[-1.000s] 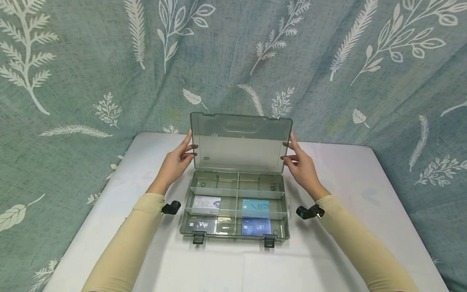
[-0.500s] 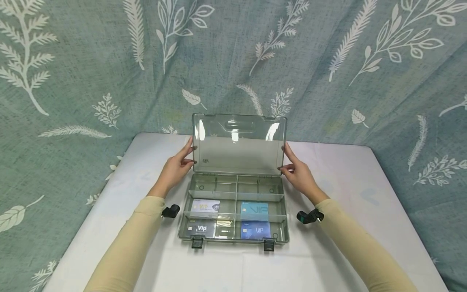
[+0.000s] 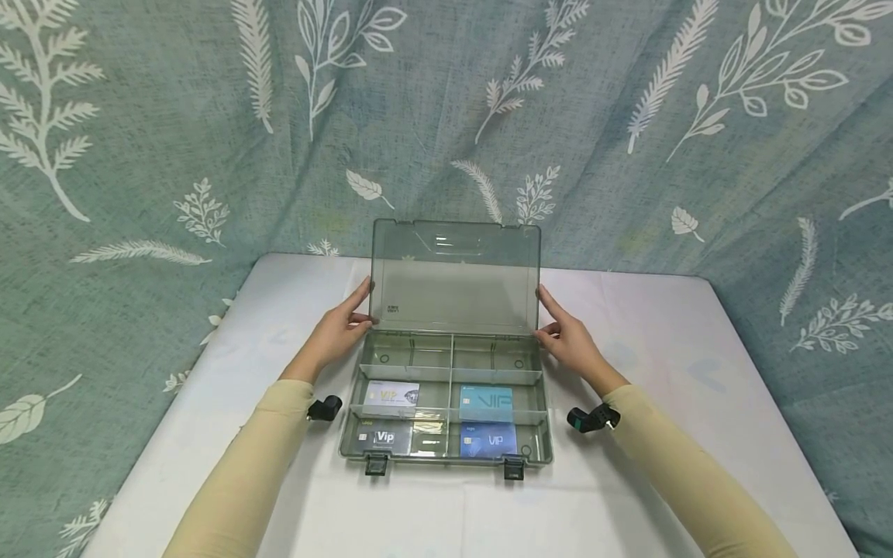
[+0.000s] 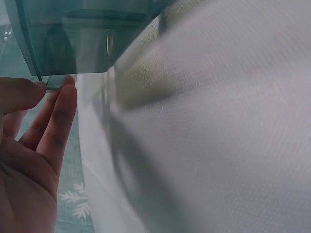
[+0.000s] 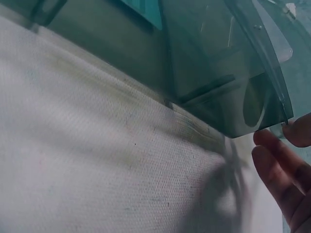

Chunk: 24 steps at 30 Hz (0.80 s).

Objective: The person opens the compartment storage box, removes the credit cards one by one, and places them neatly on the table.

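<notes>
A smoky clear plastic storage box (image 3: 446,461) stands on the table with its lid (image 3: 453,291) raised and tilted back. Thumb and fingers of my left hand (image 3: 337,332) pinch the lid's left edge low down, near the hinge. At the lid's right edge, my right hand (image 3: 574,341) does likewise. Both wrist views show the thumbs on one side of the rim and fingers on the other. In the divided base lie a white VIP card (image 3: 392,395), a dark Vip card (image 3: 380,439), a teal VIP card (image 3: 486,399) and a blue VIP card (image 3: 486,440).
Two dark latches, the left latch (image 3: 376,465) and the right latch (image 3: 513,469), hang open at the box's front. A white cloth covers the table (image 3: 642,325). Behind it hangs a green leaf-patterned curtain (image 3: 593,178).
The lid has swung farther back, away from me. Both hands have slid lower along its sides toward the hinge, and fewer fingertips show through it. The cards stay in place.
</notes>
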{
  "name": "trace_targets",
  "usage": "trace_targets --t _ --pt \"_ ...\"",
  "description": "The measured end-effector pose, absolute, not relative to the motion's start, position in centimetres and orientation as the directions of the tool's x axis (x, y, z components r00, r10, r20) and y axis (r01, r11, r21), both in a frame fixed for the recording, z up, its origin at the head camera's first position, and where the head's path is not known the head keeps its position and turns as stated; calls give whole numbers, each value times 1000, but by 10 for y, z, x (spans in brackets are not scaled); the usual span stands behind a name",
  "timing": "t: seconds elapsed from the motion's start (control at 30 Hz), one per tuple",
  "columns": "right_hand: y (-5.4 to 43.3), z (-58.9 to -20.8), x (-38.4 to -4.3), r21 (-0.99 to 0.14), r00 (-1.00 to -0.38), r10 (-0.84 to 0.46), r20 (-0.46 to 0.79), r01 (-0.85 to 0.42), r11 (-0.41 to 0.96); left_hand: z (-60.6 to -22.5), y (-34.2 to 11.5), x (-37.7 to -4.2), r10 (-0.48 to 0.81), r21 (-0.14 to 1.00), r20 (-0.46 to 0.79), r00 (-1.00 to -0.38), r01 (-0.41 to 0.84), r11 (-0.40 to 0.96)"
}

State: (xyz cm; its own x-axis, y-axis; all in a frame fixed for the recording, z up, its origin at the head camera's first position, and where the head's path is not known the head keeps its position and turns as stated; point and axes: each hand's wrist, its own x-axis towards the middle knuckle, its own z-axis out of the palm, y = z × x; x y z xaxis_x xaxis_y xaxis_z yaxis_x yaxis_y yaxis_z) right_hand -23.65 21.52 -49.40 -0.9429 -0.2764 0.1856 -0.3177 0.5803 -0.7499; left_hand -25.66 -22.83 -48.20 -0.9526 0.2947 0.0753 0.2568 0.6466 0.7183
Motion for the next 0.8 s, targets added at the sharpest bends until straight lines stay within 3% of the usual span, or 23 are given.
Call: trace_targets --t 0.53,0.8 --pt "213 -494 -237 -788 -963 -268 27 -186 587 -481 -234 -259 357 807 -58 -932 167 566" --pt "217 -494 -236 -789 -944 -329 -14 -191 584 -483 -238 -260 385 818 -126 -914 124 562"
